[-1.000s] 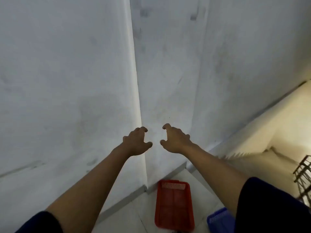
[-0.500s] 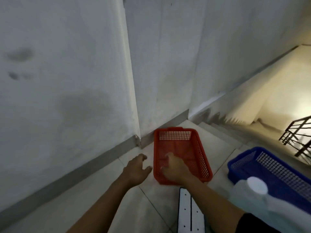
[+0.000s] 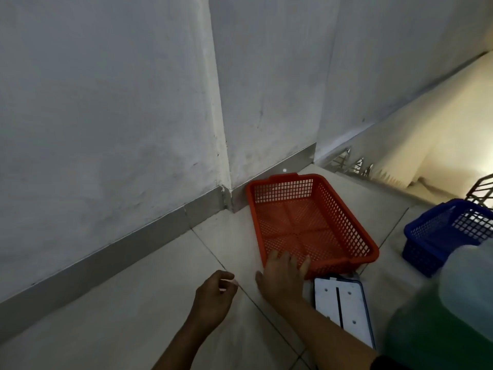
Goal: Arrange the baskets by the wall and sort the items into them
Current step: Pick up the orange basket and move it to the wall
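Note:
A red mesh basket (image 3: 344, 212) lies on the tiled floor with its far end against the wall's skirting. My right hand (image 3: 282, 273) rests on the basket's near left corner, fingers spread over the rim. My left hand (image 3: 213, 295) hovers over the floor to the left, fingers loosely curled, holding nothing. A blue mesh basket (image 3: 437, 236) stands at the right. A white flat rectangular item with a dark rim (image 3: 342, 305) lies on the floor just in front of the red basket. A translucent bottle with green liquid (image 3: 440, 316) fills the lower right, very close and blurred.
Grey walls meet in a corner (image 3: 224, 145) just left of the red basket. Stairs (image 3: 400, 166) descend at the right behind the baskets, with a dark metal railing (image 3: 482, 188) at the far right edge.
The view has dropped from the wall to the floor. Both hands came down; my right hand reached the red basket's near corner, and the basket now sits nearer the wall skirting.

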Available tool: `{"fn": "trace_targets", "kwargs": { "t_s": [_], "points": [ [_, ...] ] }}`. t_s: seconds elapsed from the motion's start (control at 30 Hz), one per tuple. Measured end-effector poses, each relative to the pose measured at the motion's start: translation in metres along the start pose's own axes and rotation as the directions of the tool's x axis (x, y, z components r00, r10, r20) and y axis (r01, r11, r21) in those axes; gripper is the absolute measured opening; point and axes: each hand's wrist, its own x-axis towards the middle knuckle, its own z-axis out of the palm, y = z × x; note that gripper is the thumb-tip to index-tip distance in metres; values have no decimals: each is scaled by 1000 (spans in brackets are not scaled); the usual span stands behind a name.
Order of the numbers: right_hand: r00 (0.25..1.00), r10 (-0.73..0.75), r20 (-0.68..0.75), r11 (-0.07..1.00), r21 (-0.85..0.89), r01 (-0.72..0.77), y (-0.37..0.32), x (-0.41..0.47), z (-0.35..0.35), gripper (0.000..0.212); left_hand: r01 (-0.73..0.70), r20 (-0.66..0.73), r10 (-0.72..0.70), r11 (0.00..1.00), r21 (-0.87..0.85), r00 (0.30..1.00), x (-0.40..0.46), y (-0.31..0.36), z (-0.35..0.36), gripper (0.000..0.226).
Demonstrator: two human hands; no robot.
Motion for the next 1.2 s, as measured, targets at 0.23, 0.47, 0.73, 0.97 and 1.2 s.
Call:
{"fn": "trace_targets", "kwargs": {
  "t_s": [0.23,0.47,0.73,0.97,1.2],
  "points": [
    [993,-36,-109,994,94,46,4,4,-17,26,-33,3,33,997,-70,999,-1,-4,-8,17],
    [919,-134,-372,928,278,248,18,-7,-83,12,-286,-38,286,958,17,957,-14,32,-37,38],
    [755,-434,-491,713,326,621,22,-45,-165,31,-469,72,513,708,528,855,-39,65,-101,110],
    [526,-761,-380,439,296,848,-51,-87,-164,23,-285,246,173,782,554,954,-105,4,-178,49],
    [527,-801,-282,420,361,832,-136,-116,-123,28,-110,54,100,735,669,994,-180,-72,-243,45]
  ]
}}
